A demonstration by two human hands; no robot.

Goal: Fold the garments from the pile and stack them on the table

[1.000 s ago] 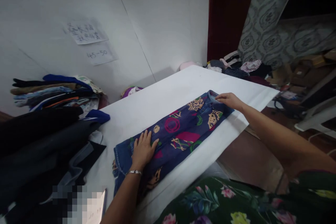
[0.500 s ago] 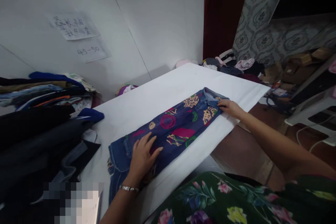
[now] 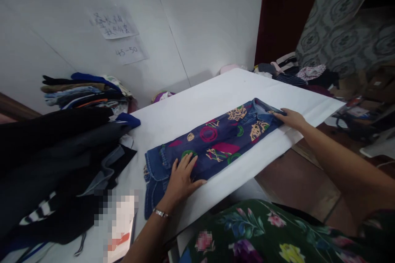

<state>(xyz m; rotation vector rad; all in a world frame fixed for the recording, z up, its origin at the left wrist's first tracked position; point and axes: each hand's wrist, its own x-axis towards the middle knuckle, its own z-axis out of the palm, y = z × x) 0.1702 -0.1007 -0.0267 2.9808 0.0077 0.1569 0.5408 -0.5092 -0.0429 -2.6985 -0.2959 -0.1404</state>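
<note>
While the left grip (image 3: pixel 182 178) splays, the right grip (image 3: pixel 291 119) pinches the shirt (image 3: pixel 224 136).

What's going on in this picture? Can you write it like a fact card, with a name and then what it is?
Left hand: spread on the garment
Right hand: at the collar end
Garment: dark blue, with pink, green and tan patterns and a denim collar
Garment's place: lying on a white tabletop
Left wrist: bracelet
Left side: dark clothes, stacked clothes behind
Wall: two paper notes, lower one saying 45-50
</note>
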